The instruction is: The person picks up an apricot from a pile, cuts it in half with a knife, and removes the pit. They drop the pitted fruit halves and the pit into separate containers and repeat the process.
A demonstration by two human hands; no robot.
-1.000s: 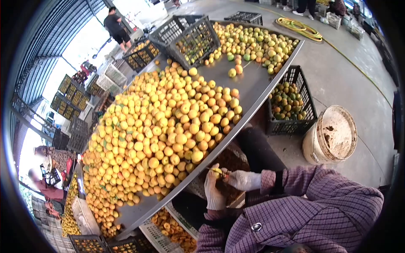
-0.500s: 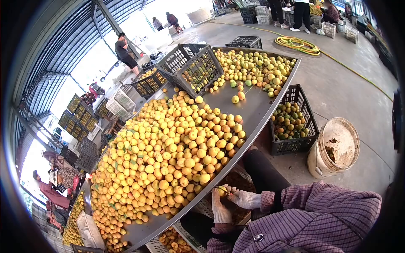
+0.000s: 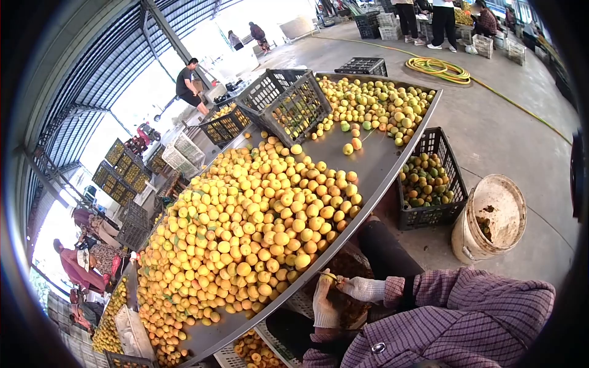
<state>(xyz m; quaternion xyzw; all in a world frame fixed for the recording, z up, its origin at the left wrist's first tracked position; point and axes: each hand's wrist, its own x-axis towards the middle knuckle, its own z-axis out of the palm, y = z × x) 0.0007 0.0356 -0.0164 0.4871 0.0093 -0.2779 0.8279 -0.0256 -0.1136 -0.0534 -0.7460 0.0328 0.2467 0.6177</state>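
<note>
Both hands wear pale gloves with bare fingertips and meet just off the near edge of a metal table (image 3: pixel 383 184). My left hand (image 3: pixel 325 305) is closed around a small yellow fruit (image 3: pixel 329 277). Against that fruit, my right hand (image 3: pixel 363 289) has its fingers pressed together on something too small to make out. A big heap of yellow-orange fruit (image 3: pixel 245 227) covers the table beside them. Below the table edge, a light crate (image 3: pixel 270 340) holds split or cut fruit (image 3: pixel 254 348).
A black crate of greenish fruit (image 3: pixel 460 178) and a dirty white bucket (image 3: pixel 460 236) stand right of the table. A tilted black crate (image 3: pixel 288 101) rests on its far part. A yellow hose (image 3: pixel 438 70) lies coiled on the floor. Several people are farther back.
The view has shifted slightly, so the table and crates appear a little lower and to the right. The person in black at the back has lowered an arm. Both hands remain together at the fruit.
</note>
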